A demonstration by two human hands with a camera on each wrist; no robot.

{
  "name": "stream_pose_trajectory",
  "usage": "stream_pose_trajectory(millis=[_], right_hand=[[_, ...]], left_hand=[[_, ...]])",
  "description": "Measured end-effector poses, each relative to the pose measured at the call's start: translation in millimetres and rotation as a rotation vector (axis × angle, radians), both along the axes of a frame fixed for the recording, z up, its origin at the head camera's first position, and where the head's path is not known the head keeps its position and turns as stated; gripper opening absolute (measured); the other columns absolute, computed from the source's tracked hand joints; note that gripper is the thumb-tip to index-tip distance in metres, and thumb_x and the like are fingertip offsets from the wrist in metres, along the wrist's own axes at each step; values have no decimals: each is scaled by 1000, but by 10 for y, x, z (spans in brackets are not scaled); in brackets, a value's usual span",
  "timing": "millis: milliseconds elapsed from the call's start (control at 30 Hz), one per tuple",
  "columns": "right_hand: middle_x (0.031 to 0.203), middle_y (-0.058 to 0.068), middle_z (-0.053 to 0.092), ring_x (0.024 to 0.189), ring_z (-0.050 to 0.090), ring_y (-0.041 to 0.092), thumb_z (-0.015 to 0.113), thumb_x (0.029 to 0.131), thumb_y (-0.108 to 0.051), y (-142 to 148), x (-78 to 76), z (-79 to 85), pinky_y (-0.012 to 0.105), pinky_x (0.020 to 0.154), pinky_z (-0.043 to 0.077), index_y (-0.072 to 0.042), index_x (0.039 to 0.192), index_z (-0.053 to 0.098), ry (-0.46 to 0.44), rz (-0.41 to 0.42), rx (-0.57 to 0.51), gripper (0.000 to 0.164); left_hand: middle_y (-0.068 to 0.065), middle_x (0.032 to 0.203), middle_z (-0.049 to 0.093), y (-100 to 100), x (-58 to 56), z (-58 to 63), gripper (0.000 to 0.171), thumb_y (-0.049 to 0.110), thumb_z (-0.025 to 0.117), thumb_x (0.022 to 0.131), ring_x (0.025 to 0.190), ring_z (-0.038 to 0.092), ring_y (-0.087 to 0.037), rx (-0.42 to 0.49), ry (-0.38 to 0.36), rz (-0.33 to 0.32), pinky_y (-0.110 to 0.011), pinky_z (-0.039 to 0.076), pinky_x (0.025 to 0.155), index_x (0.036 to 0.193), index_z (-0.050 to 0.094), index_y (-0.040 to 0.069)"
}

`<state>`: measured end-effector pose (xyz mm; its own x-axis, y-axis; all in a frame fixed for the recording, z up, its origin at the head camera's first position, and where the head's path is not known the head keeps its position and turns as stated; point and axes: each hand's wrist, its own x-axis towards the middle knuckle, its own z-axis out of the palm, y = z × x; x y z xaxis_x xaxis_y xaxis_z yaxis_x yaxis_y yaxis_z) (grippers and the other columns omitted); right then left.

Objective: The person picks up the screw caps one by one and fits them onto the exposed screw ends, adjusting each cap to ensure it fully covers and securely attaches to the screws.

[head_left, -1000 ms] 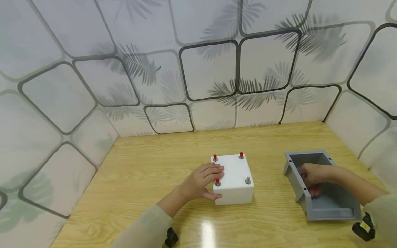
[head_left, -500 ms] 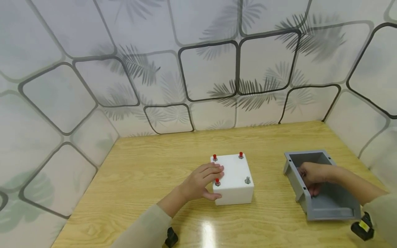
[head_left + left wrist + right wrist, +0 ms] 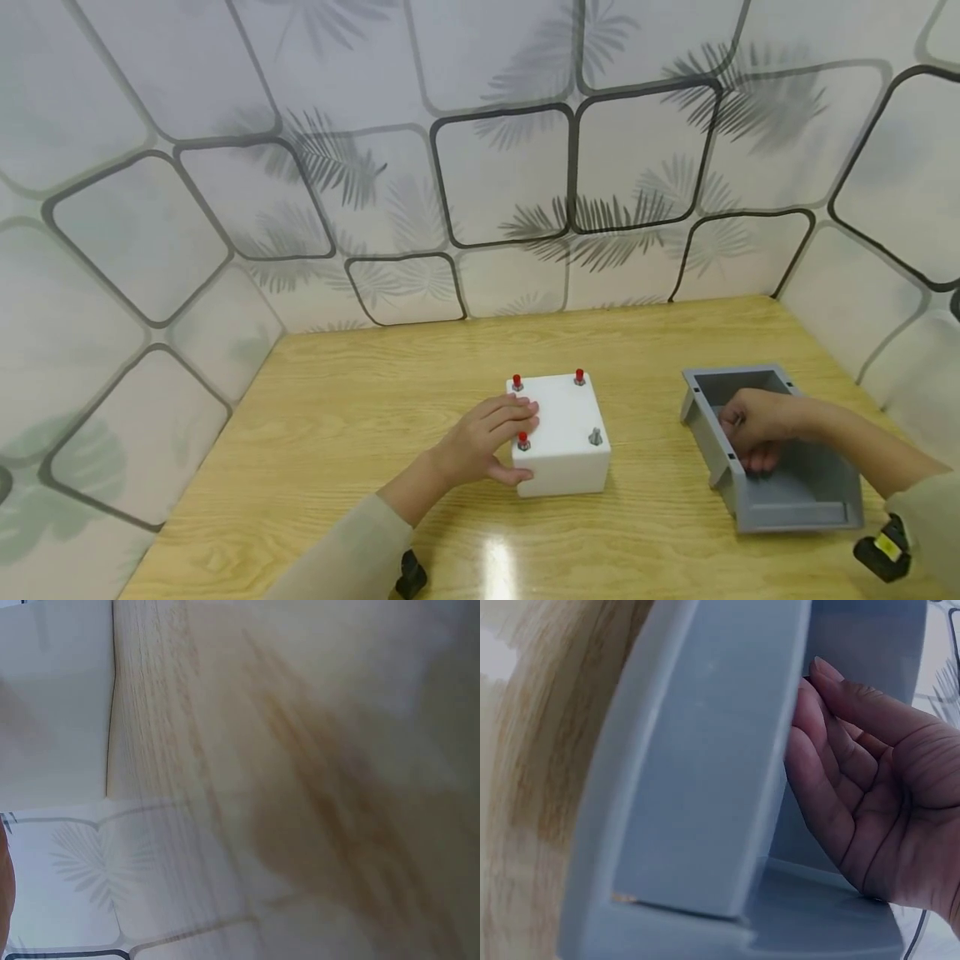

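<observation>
In the head view a white box (image 3: 561, 429) sits mid-table with metal bolts at its top corners. Three bolts wear red caps (image 3: 580, 375); the front-right bolt (image 3: 596, 437) is bare metal. My left hand (image 3: 487, 440) holds the box's left side, fingers over the top and thumb against the front face. The left wrist view catches a side of the box at upper left. My right hand (image 3: 765, 425) is inside the grey bin (image 3: 795, 517), its fingers curled and thumb tip against the index finger. I cannot tell whether something small is between them.
The wooden table (image 3: 375, 383) backs onto a patterned wall (image 3: 510, 183) with side panels left and right. The bin's raised walls surround my right hand; its low lip faces me. Dark wrist devices (image 3: 883, 550) sit under both sleeves.
The view has shifted slightly. My right hand has shifted a little within the bin, its lower fingers showing more. My left hand stays on the box.
</observation>
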<state>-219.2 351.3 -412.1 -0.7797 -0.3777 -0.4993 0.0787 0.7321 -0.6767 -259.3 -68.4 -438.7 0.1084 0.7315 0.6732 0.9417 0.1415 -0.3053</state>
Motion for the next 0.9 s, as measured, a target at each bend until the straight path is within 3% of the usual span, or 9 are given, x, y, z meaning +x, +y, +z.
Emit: stream_pose_trajectory(millis=[333,633,900], right_hand=[[63,6,65,52,61,11,61,75,-1,-33,27,128,26,47,54,-6,74,62,33,4,20,5],[64,6,65,53,62,11,65,76,-6,-8,42,231,27,48,55,-3,77,61,26,-3,-10,4],[68,5,66,55,62,13,67,80,-9,49,15,345,27,50,55,-4,80,61,17,0,1,8]], left_hand=[[-13,115,65,-17,8,-29,69,46,83,62,110,59,-24,6,-13,-19,-34,45,102,109,63,0],[-12,116,65,-6,21,-10,64,47,77,69,110,59,-24,4,3,-22,-34,46,102,110,63,0],[-13,115,65,1,26,0,64,46,78,68,110,59,-24,10,4,-30,-35,47,101,110,64,0]])
